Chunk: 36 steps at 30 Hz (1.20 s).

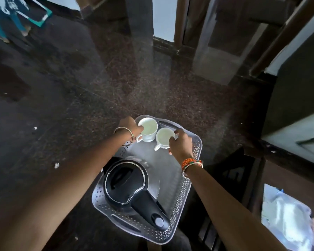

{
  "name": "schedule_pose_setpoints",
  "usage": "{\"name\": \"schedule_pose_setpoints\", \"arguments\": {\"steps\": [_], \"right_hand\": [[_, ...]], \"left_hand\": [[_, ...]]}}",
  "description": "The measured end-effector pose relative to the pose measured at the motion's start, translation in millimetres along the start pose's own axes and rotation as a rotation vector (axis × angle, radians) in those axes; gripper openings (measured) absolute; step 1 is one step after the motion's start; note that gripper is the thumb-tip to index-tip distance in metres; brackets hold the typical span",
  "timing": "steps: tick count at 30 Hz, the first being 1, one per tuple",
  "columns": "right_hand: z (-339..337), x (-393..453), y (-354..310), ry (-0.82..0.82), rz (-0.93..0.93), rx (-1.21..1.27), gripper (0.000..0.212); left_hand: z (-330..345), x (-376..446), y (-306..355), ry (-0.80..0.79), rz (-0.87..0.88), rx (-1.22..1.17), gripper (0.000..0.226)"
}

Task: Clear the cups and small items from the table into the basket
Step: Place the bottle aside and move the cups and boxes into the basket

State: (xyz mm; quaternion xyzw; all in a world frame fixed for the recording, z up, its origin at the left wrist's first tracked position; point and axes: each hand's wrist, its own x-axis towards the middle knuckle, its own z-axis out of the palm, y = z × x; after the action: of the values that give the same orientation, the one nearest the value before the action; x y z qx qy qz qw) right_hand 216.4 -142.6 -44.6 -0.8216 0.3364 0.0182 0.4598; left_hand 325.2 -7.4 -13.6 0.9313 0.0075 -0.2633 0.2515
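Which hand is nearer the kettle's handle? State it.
The right, I judge, though both are far off. The right hand grips a white cup at the basket's far end; the left hand grips the other cup farther still from the kettle.

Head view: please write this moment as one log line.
left hand grips cup | right hand grips second cup | both over basket | kettle inside

Grey perforated plastic basket: smooth, semi-glossy. Two white ceramic cups: glazed, glossy; black plastic electric kettle: matt lid, shiny metal rim. Dark speckled stone floor: polished, reflective.
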Motion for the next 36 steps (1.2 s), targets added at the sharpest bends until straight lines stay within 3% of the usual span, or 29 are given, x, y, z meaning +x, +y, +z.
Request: {"name": "schedule_pose_setpoints", "arguments": {"steps": [6,12,17,20,24,30,36], "right_hand": [[6,9,3,0.007,0.046,0.048,0.023],[13,5,10,0.047,0.067,0.06,0.025],[0,-5,14,0.112,-0.016,-0.021,0.035],[-27,-13,11,0.237,-0.119,-0.046,0.029],[-89,-32,28,0.388,-0.212,-0.08,0.025],[-193,-71,117,0.536,-0.192,-0.283,0.014],[-282,-138,268,0.509,-0.072,-0.381,0.016]], "left_hand": [[13,10,-10,0.112,-0.015,0.04,0.033],[17,18,-13,-0.025,-0.048,0.03,0.04],[1,10,3,-0.041,0.002,0.262,0.038],[-9,-14,28,0.163,0.182,0.446,0.031],[8,-66,81,0.276,0.59,0.343,0.032],[115,-158,162,0.037,0.988,0.37,0.03],[297,-254,195,-0.219,0.944,0.31,0.029]]}}
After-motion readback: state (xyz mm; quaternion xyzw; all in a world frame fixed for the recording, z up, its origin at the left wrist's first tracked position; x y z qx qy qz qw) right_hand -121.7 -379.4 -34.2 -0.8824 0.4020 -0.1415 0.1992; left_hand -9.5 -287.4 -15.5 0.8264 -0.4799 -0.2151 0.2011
